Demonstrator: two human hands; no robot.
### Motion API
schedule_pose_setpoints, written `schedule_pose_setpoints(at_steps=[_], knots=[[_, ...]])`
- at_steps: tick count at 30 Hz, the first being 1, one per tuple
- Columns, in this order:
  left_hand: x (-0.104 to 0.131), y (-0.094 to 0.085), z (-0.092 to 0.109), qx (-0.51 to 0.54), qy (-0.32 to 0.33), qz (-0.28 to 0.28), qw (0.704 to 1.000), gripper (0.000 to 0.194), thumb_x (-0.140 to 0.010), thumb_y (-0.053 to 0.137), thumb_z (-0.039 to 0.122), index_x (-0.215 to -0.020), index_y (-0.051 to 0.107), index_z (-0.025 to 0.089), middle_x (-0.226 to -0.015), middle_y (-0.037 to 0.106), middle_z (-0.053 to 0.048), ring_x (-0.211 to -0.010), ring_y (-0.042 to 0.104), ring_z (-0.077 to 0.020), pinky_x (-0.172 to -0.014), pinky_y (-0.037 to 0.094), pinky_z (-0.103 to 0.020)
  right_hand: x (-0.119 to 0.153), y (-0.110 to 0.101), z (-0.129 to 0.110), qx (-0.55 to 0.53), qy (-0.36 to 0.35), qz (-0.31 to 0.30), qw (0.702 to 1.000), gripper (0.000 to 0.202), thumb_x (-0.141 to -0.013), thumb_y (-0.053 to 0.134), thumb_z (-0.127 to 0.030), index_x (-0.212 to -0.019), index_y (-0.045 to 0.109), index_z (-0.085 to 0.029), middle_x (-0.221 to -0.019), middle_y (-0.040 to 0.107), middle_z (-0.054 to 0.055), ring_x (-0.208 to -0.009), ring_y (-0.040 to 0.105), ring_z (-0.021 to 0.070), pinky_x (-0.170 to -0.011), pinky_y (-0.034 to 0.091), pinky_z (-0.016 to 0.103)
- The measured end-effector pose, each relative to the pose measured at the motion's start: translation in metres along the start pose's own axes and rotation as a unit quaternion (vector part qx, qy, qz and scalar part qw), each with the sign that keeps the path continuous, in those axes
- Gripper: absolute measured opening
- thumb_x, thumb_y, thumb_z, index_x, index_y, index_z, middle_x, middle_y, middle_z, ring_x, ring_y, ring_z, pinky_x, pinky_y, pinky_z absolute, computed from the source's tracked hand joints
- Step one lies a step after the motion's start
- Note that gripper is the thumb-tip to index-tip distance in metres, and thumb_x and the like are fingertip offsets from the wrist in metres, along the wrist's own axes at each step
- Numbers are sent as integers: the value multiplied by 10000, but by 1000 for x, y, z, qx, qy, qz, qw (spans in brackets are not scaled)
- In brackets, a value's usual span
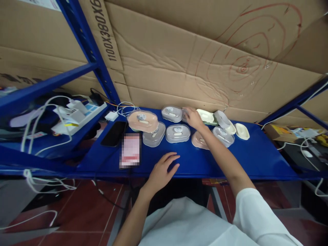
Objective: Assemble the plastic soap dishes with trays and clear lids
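Note:
My right hand [191, 117] reaches to the back of the blue table, its fingers curled on a clear plastic box [184, 115] that they mostly cover. Just left of it sits an oval box with a clear lid [172, 113] and a round sticker. My left hand [164, 170] hovers at the table's front edge, fingers apart and holding nothing. Between the hands lies another clear-lidded box [178, 133]. A pink box [142, 120] rests partly over a clear grey one [154, 135]. Under my right forearm is a second pink box [200, 140], partly hidden.
Cream trays [205, 116] and clear lids [221, 119] stand at the back right; a cream dish [242, 131] lies farther right. On the left are a black phone [113, 133], a lit screen [130, 150], a white charger [111, 116] and cables. Blue shelf posts [89, 51] and cardboard [164, 61] enclose the table.

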State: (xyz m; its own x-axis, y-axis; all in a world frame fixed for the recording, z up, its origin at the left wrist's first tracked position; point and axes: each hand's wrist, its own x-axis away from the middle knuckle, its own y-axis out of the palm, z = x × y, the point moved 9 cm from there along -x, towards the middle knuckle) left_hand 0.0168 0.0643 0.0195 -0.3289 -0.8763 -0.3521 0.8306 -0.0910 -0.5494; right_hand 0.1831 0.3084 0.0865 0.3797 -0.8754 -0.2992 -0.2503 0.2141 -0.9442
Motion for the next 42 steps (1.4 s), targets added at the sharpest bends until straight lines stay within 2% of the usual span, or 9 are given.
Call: schedule_pose_setpoints(at_steps=[8, 18, 22, 26, 28, 31, 35, 38, 42], knots=[[-1, 8, 1, -75, 21, 13, 997, 284, -1069, 592, 335, -1324, 706, 291, -1372, 720, -58, -1276, 686, -242, -1117, 572, -465, 35, -16, 42, 26, -3, -24, 999, 281, -1049, 605, -395, -1079, 800, -195, -1208, 786, 150, -1244, 646, 345, -1218, 270, 608], [-2, 8, 2, -101, 22, 16, 994, 298, -1071, 587, 329, -1351, 686, 300, -1375, 713, -55, -1260, 692, -242, -1111, 578, -452, 84, -70, 59, -83, 13, 129, 988, 555, -1084, 455, -636, -1129, 776, -186, -1202, 782, 136, -1149, 719, 278, -1050, 548, 434], [-2, 6, 1, -77, -11, 20, 997, 440, -1089, 553, 330, -1528, 525, 323, -1514, 616, -77, -1380, 632, -235, -1163, 548, -434, 122, -78, 37, -167, -41, 171, 970, 376, -1038, 616, -584, -1097, 788, -255, -1162, 797, 80, -1155, 732, 276, -1107, 537, 507], [1, -4, 1, -72, -29, 86, 993, 672, -1049, 636, 386, -1650, 342, 323, -1736, 313, -151, -1507, 523, -306, -1123, 579, -461, 168, -73, -20, -191, -132, 135, 963, 222, -1038, 684, -417, -1196, 774, -291, -1178, 799, 54, -1193, 729, 260, -1187, 488, 546], [2, -5, 5, -102, 0, 101, 990, 689, -1023, 681, 399, -1638, 378, 328, -1778, 214, -148, -1586, 407, -354, -1182, 527, -520, 192, -65, -51, -200, -177, 90, 959, 248, -1047, 675, -374, -1271, 750, -298, -1237, 784, 59, -1236, 714, 250, -1179, 509, 513], [0, 5, 14, -163, 60, 61, 983, 441, -1035, 663, 348, -1471, 601, 323, -1732, 362, -109, -1602, 368, -364, -1244, 444, -578, 215, -52, -75, -177, -214, 38, 960, 344, -1065, 640, -398, -1388, 692, -292, -1396, 724, 80, -1366, 642, 259, -1207, 486, 495], [-3, 15, 15, -192, 81, 14, 978, 281, -1041, 652, 311, -1315, 710, 291, -1527, 631, -89, -1528, 481, -339, -1205, 476, -563, 193, -52, -20, -87, -72, 97, 989, 459, -1104, 530, -427, -1517, 595, -236, -1562, 606, 135, -1489, 524, 317, -1240, 398, 571], [-2, 12, 14, -172, 83, 32, 981, 301, -1029, 673, 309, -1327, 714, 289, -1492, 663, -78, -1522, 493, -327, -1183, 506, -533, 165, -56, 34, -42, 54, 109, 992, 444, -1086, 531, -459, -1388, 694, -178, -1417, 704, 177, -1357, 620, 369, -1144, 456, 593], [4, -8, 13, -127, 74, 126, 981, 354, -1008, 704, 275, -1362, 697, 291, -1404, 714, -68, -1477, 537, -309, -1192, 510, -519, 165, -66, 21, -50, 25, 90, 994, 317, -1092, 543, -392, -1166, 786, -201, -1132, 806, 116, -1097, 722, 301, -1029, 509, 491]])
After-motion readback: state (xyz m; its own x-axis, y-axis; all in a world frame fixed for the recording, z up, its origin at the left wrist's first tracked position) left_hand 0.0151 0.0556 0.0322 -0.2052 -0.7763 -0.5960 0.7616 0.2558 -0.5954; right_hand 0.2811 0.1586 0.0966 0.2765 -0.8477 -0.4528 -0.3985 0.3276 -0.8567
